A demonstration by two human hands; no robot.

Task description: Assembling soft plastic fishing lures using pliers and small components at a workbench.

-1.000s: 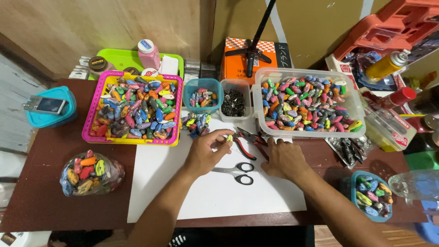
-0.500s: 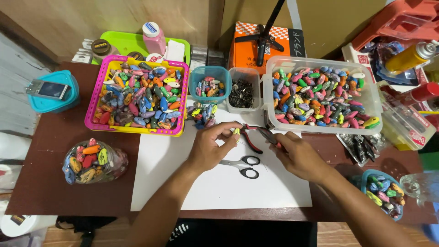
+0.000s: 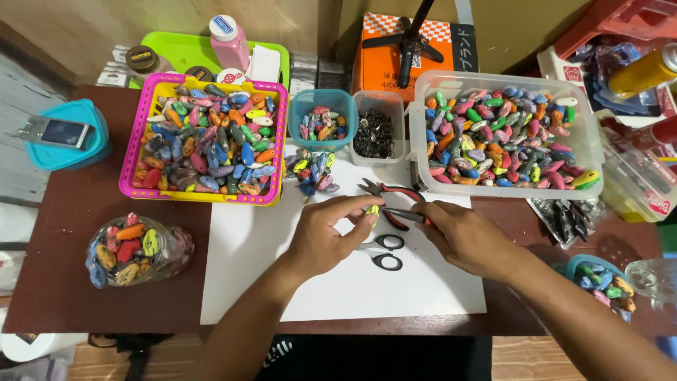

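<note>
At the white sheet's centre, the left hand (image 3: 326,238) now pinches 1 small yellow-green lure (image 3: 371,211) against the red-handled pliers (image 3: 392,200) gripped by the right hand (image 3: 462,236), both having closed together above the scissors (image 3: 381,252).

Small piece (image 3: 371,210): I see yellow-green only, mostly hidden by my left hand's fingertips (image 3: 364,212).
Pliers handles (image 3: 407,214): partly covered by my right hand (image 3: 465,236).
Glass jar (image 3: 656,282): cut off at right edge.
</note>
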